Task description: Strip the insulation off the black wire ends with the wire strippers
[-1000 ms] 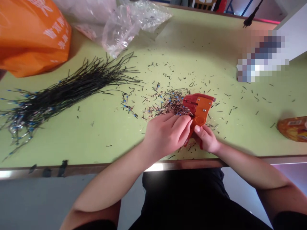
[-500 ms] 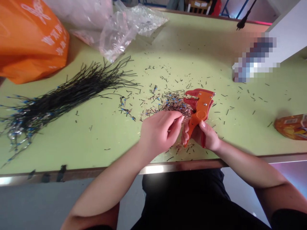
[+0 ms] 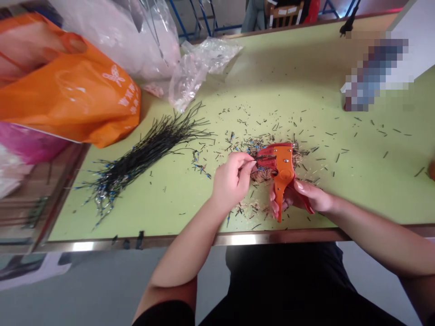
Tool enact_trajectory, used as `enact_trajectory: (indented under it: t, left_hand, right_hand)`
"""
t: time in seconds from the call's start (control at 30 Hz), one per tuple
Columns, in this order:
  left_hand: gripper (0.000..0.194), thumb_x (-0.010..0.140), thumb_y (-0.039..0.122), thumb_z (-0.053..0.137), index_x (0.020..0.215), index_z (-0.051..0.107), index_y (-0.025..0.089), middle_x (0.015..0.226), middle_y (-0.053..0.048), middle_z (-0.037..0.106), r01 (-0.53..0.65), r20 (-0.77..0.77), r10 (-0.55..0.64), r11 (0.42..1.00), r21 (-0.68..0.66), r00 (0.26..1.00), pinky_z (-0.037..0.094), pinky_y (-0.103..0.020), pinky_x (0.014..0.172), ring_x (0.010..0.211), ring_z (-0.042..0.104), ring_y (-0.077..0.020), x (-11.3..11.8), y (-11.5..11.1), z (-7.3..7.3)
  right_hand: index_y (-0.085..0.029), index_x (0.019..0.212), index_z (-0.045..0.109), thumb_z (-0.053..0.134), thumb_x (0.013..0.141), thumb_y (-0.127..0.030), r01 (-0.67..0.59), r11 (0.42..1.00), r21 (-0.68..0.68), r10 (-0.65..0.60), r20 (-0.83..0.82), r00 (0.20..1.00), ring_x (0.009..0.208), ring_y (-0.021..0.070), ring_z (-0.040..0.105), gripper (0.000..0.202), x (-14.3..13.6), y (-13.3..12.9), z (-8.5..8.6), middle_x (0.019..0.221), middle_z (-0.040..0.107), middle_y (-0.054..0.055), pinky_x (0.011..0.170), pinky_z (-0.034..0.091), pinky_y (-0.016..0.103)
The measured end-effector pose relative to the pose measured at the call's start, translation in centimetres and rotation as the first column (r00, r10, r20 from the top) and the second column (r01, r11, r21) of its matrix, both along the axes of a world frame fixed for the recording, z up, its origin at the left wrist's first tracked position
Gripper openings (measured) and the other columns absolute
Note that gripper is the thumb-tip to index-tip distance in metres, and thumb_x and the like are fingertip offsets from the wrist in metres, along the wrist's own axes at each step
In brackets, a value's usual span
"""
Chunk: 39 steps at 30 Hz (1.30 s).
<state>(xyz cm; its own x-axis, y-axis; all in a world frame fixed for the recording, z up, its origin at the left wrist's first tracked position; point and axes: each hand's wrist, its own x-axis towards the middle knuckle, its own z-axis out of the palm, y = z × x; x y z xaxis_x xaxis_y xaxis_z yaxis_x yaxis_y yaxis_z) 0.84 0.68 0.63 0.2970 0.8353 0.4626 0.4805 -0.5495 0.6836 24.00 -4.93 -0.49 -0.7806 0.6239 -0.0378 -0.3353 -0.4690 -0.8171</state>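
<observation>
My right hand (image 3: 299, 197) is wrapped round the handles of an orange and red wire stripper (image 3: 284, 170), whose jaws point left. Its handles stand spread apart. My left hand (image 3: 234, 179) is closed in a pinch at the jaw opening; something thin and dark shows at its fingertips, too small to make out surely. Under and around the tool lies a pile of short dark, blue and copper-coloured scraps (image 3: 263, 175). To the left, a long bundle of black wires (image 3: 146, 151) with blue and silvery ends lies slantwise on the green table (image 3: 163, 217).
An orange bag (image 3: 102, 104) stands at the left, with clear plastic bags (image 3: 190, 77) beside it. A white box-like object (image 3: 416, 45) is at the back right, near a hanging black plug (image 3: 347, 26). A person's leg and a wooden chair (image 3: 285, 14) show beyond the table.
The view has shifted left, so things appear further right. My left fingertips have come to the stripper's jaws, and the tool's handles have spread wider.
</observation>
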Motion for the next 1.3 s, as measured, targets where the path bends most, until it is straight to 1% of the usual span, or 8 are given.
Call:
enact_trajectory:
  t: [0.1,0.23,0.4,0.53,0.73,0.87,1.07,1.3]
  left_hand:
    - [0.009,0.105,0.027,0.057,0.104,0.063,0.021,0.084,0.000,0.076,0.009,-0.007,-0.009,0.999,0.032,1.000,0.054,-0.024,0.062,0.068,0.070,-0.0122,0.0,0.0,0.2]
    - [0.012,0.105,0.022,0.053,0.107,0.066,0.021,0.094,-0.003,0.077,0.052,-0.068,-0.049,0.998,0.035,0.996,0.055,-0.026,0.066,0.074,0.071,-0.0136,-0.1,0.1,0.6]
    - [0.009,0.105,0.024,0.054,0.113,0.055,0.022,0.083,0.000,0.073,0.067,-0.012,-0.067,0.997,-0.046,0.998,0.051,-0.026,0.060,0.064,0.068,-0.0127,-0.5,0.4,-0.6]
    - [0.008,0.105,0.025,0.053,0.112,0.051,0.023,0.079,0.002,0.070,0.078,-0.002,-0.078,0.996,-0.035,0.997,0.048,-0.027,0.057,0.060,0.065,-0.0128,-0.6,0.7,-1.7]
    - [0.008,0.107,0.026,0.051,0.114,0.049,0.024,0.090,-0.002,0.072,0.072,0.086,-0.072,0.997,0.003,0.994,0.052,-0.026,0.060,0.067,0.068,-0.0125,-0.6,0.8,-2.1]
    - [0.009,0.108,0.029,0.051,0.115,0.049,0.024,0.087,0.000,0.070,0.084,0.052,-0.083,0.996,-0.018,0.995,0.053,-0.028,0.060,0.066,0.068,-0.0133,-0.6,0.7,-2.2]
    - [0.009,0.108,0.025,0.048,0.116,0.049,0.024,0.085,0.000,0.070,0.071,0.018,-0.071,0.997,-0.006,0.997,0.054,-0.029,0.062,0.065,0.068,-0.0132,-0.7,0.6,-2.3]
    - [0.010,0.108,0.028,0.048,0.117,0.048,0.024,0.085,0.001,0.073,0.066,-0.002,-0.066,0.997,0.051,0.998,0.053,-0.028,0.062,0.066,0.071,-0.0138,-0.6,0.7,-1.9]
  right_hand:
    - [-0.016,0.111,0.064,0.054,0.100,-0.075,0.004,1.000,-0.009,-0.004,-0.006,1.000,0.087,0.0223,0.075,0.061,0.0,0.0,-0.3,0.096,0.074,0.010,0.079,0.059,0.034]
    - [-0.017,0.112,0.063,0.057,0.099,-0.074,0.013,0.999,-0.038,-0.014,-0.007,1.000,0.086,0.0218,0.075,0.058,0.0,0.0,-0.6,0.097,0.073,0.009,0.080,0.059,0.034]
    - [-0.016,0.110,0.064,0.057,0.098,-0.076,0.010,1.000,-0.014,-0.010,0.019,1.000,0.082,0.0216,0.074,0.061,0.1,-0.2,-0.4,0.094,0.073,0.008,0.077,0.058,0.034]
    - [-0.017,0.107,0.064,0.056,0.099,-0.076,0.038,0.999,0.000,-0.037,0.058,0.998,0.076,0.0196,0.073,0.060,-0.1,-0.5,-0.4,0.089,0.072,0.006,0.074,0.057,0.031]
    - [-0.017,0.108,0.064,0.053,0.099,-0.078,0.011,1.000,0.012,-0.012,0.054,0.998,0.080,0.0207,0.073,0.063,0.0,-0.5,-0.5,0.092,0.073,0.007,0.076,0.057,0.033]
    - [-0.016,0.109,0.064,0.052,0.100,-0.077,0.000,1.000,0.019,-0.001,0.046,0.999,0.080,0.0198,0.073,0.063,-0.1,-0.4,-0.6,0.093,0.074,0.008,0.076,0.057,0.032]
    - [-0.016,0.102,0.065,0.060,0.097,-0.074,0.080,0.996,-0.035,-0.077,0.070,0.995,0.074,0.0201,0.072,0.058,-0.6,-0.7,-0.7,0.083,0.071,0.005,0.068,0.057,0.031]
    - [-0.016,0.086,0.063,0.064,0.097,-0.071,0.187,0.980,-0.070,-0.185,0.028,0.982,0.057,0.0166,0.066,0.056,-2.0,-1.0,-0.7,0.065,0.066,0.001,0.055,0.051,0.028]
